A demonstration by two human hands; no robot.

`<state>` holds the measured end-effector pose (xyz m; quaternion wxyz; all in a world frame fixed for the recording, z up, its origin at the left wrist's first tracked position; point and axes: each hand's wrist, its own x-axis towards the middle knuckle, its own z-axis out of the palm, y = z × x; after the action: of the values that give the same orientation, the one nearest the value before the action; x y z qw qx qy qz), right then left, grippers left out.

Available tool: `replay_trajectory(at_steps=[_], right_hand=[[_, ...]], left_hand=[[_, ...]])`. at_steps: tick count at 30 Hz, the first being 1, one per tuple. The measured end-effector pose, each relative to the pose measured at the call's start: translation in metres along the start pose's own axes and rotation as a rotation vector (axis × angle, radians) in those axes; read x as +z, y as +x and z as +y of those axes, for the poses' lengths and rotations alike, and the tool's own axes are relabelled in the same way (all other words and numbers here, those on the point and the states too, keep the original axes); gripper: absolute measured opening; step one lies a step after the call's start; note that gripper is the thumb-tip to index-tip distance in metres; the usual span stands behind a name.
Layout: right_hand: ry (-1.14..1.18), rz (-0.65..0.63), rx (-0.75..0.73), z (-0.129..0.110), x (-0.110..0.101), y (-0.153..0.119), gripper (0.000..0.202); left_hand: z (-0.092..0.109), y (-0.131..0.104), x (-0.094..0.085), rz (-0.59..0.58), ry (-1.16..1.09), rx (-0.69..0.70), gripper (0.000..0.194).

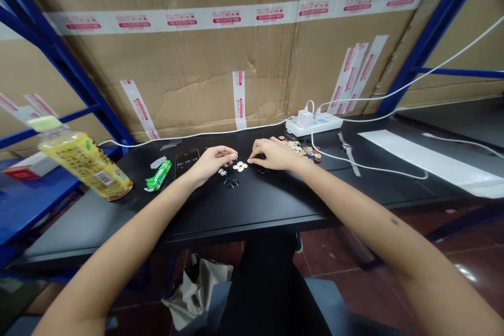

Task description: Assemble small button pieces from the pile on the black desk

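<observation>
- Table [255, 210] edge lies nearest, black and bare in front of the hands.
- Black rings [231, 183] sit just nearer than the white rings [239, 166], the landmark here.
- Left hand [210, 161] rests just left of the white rings, fingers curled and pinching a small piece too small to identify.
- Right hand [273, 154] lies just right of them, fingertips bent down onto the table; whether it grips anything I cannot tell.
- Phone [186, 159] and green pack [159, 175] lie further left, bottle [84, 161] beyond those.
- Coloured pieces [301, 148], watch [348, 152] and power strip [314, 124] lie right and behind.
</observation>
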<state>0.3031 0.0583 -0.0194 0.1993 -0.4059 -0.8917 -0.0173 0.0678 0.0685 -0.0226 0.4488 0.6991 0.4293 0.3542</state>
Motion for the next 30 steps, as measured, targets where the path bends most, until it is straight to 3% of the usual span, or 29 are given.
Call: replay_trajectory(at_steps=[6,14,22,30], right_hand=[[0.157,0.010,0.029,0.002,0.001,0.002,0.016],[0.589,0.066,0.059,-0.004,0.002,0.004,0.021],[0.723,0.018,0.110,-0.012,-0.001,0.004,0.031],[0.812,-0.002,0.097,-0.013,0.001,0.004,0.034]], left_hand=[[0.001,-0.001,0.001,-0.007,0.017,0.008,0.040],[0.000,-0.001,0.003,0.025,-0.036,0.066,0.038],[0.003,-0.002,0.005,0.050,-0.035,0.149,0.037],[0.012,-0.008,0.011,-0.017,0.014,0.156,0.034]])
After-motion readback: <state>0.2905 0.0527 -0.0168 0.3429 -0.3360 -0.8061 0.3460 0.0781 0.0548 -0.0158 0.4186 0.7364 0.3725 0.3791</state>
